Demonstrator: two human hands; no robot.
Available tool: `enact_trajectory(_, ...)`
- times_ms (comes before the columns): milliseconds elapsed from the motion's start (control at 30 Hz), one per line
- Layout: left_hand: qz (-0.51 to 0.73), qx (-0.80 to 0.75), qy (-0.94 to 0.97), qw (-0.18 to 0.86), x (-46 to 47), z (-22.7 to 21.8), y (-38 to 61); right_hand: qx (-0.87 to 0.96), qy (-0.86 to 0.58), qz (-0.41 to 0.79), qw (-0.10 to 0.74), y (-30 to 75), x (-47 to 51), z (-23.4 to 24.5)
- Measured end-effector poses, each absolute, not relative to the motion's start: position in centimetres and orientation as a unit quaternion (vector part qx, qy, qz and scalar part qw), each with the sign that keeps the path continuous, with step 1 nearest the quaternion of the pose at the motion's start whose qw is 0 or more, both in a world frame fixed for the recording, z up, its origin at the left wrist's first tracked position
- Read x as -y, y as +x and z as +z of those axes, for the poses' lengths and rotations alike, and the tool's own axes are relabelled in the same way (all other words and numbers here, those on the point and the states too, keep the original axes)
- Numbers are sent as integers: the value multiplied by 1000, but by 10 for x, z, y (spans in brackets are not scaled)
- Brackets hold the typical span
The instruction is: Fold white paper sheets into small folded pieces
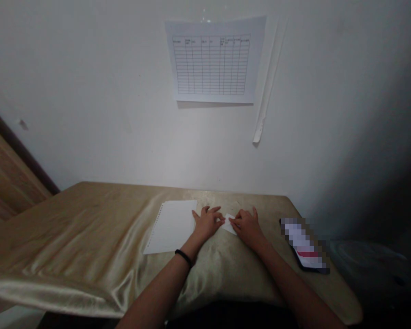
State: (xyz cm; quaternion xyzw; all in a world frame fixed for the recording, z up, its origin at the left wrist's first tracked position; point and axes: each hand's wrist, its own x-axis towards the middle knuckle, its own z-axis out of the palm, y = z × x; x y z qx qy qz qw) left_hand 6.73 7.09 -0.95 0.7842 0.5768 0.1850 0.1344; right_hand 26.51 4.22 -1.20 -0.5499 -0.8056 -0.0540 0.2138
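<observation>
A small piece of white paper (pixel 230 229) lies on the table between my two hands. My left hand (pixel 207 222) pinches its left edge, thumb and forefinger together, with the other fingers raised. From the other side my right hand (pixel 248 227) grips the same paper between thumb and forefinger, one finger pointing up. Left of my left hand lies a stack of white loose-leaf paper (pixel 173 227) with punched holes along its left edge. A black band circles my left wrist. The folds of the small paper, if any, are too small to make out.
A shiny gold cloth (pixel 99 228) with wrinkles covers the table. Near the right edge lies a phone (pixel 304 246), its screen blurred out. On the white wall hang a printed table sheet (pixel 212 64) and a white strip (pixel 269 87). Wooden furniture (pixel 13 169) stands at the left.
</observation>
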Motion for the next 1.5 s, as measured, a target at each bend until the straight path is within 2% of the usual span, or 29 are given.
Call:
enact_trajectory(733,167,-570,789,160,-71,-5,64,798,-561,-54,216,263,-40,-10)
enact_trajectory(1500,181,-565,798,108,-64,-10,67,791,-574,-60,202,259,-40,-10)
